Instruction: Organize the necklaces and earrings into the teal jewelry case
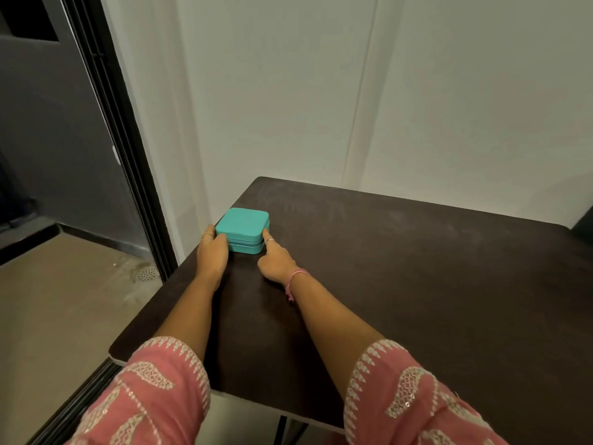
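The teal jewelry case (244, 224) lies closed on the dark brown table (417, 268), close to the table's far left edge. My left hand (211, 252) holds the case's left side, fingers curled around its near left corner. My right hand (276, 256) touches the case's right front corner with its extended index finger, the other fingers curled under. No necklaces or earrings are in view.
A white wall (321, 91) stands right behind the table. To the left runs a dark door frame (128, 155), with a grey floor and a round drain (147, 273) beyond it. The table's left edge is just beside the case.
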The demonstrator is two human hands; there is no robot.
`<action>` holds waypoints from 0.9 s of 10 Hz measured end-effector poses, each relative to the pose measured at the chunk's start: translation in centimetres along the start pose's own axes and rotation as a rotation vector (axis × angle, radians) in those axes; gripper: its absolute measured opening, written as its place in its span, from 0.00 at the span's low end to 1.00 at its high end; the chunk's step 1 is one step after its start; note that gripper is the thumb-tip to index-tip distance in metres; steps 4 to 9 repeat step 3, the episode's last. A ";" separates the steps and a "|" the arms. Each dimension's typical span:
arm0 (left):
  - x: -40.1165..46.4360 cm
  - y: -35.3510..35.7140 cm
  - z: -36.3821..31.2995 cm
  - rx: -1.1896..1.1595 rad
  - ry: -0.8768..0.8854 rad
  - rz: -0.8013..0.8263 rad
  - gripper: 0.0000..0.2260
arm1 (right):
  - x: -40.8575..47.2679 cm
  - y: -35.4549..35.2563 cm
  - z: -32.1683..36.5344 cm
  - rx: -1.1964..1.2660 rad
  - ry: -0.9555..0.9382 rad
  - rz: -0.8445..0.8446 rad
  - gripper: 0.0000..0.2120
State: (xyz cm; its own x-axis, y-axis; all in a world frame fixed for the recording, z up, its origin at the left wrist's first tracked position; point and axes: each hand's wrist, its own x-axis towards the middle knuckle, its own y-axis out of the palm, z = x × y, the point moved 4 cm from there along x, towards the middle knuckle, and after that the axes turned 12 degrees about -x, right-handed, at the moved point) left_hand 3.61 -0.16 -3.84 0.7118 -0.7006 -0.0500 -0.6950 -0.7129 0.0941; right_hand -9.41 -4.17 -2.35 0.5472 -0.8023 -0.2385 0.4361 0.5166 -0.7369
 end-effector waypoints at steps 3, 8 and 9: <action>-1.3 0.7 -0.4 0.079 0.018 -0.179 0.31 | 0.4 0.5 -1.5 0.193 -0.055 -0.030 0.39; -1.3 0.7 -0.4 0.079 0.018 -0.179 0.31 | 0.4 0.5 -1.5 0.193 -0.055 -0.030 0.39; -1.3 0.7 -0.4 0.079 0.018 -0.179 0.31 | 0.4 0.5 -1.5 0.193 -0.055 -0.030 0.39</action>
